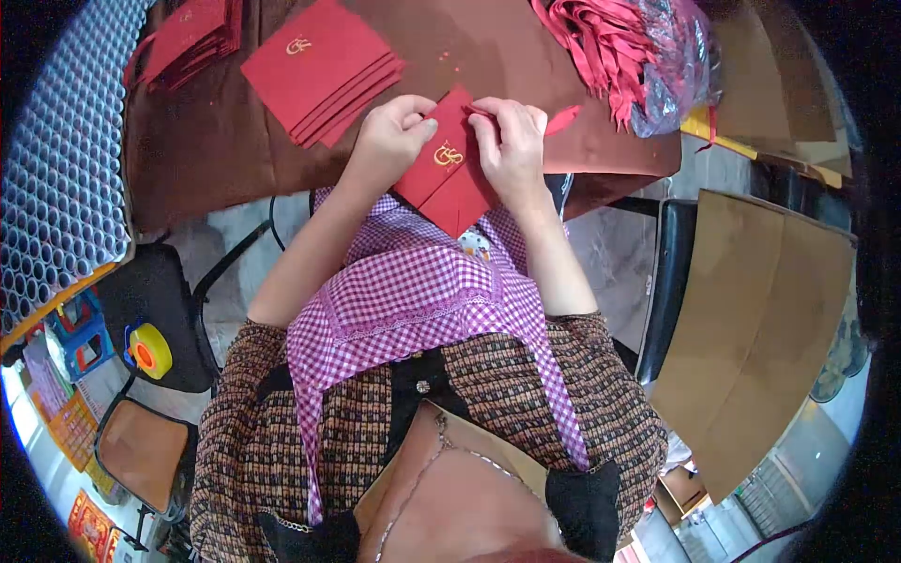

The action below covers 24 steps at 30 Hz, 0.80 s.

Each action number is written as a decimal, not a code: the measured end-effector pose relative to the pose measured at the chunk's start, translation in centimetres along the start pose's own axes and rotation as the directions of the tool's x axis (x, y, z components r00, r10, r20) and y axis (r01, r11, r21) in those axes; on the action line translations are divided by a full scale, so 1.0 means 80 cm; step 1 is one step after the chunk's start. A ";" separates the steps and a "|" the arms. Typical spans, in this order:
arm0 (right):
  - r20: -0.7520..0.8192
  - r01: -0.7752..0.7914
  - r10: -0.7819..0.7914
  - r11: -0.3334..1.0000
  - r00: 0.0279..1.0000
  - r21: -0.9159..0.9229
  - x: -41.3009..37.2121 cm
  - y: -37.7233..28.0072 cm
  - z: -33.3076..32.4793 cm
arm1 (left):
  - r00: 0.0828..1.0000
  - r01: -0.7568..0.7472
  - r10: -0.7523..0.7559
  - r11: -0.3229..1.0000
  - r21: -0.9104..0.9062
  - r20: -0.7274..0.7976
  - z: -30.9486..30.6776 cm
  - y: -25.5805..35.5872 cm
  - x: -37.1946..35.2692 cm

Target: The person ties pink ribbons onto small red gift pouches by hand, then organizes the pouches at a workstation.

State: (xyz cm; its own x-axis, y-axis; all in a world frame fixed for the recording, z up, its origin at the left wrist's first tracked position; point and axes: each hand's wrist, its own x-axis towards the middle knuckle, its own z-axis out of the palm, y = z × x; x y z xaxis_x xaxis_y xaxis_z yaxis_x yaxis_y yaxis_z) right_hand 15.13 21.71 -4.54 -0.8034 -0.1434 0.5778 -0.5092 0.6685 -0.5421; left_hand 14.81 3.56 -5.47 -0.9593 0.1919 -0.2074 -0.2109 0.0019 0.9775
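A red card sleeve (434, 183) with a gold emblem is tilted at the table's front edge, its lower corner over my lap. My left hand (399, 136) pinches its upper left edge between thumb and fingers. At the upper right edge, my right hand (511, 145) is closed with thumb against fingers, on what looks like a red ribbon (563, 119) whose end sticks out to the right. The exact grip is partly hidden by the fingers. Left of my hands lies a fanned stack of like red sleeves (319, 61).
Another red stack (192, 38) lies at the far left of the brown-covered table (488, 47). Red ribbons (610, 56) spill from a clear plastic bag (680, 66) at the right. A chair (150, 310) and brown cardboard (751, 338) flank me; yellow tape (150, 351) is lower left.
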 end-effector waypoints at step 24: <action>-0.024 0.071 -0.076 0.981 0.997 -0.179 -0.011 -0.026 -0.001 | 0.990 0.084 -0.058 0.974 -0.211 0.125 -0.010 0.001 -0.003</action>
State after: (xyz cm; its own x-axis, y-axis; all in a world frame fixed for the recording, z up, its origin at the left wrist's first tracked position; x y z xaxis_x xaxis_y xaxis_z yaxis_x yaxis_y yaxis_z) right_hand 16.96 20.50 -3.85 -0.7547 -0.1765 0.6318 -0.5014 0.7763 -0.3821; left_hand 14.90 2.73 -5.34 -0.9143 0.3129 -0.2572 -0.3254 -0.1892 0.9265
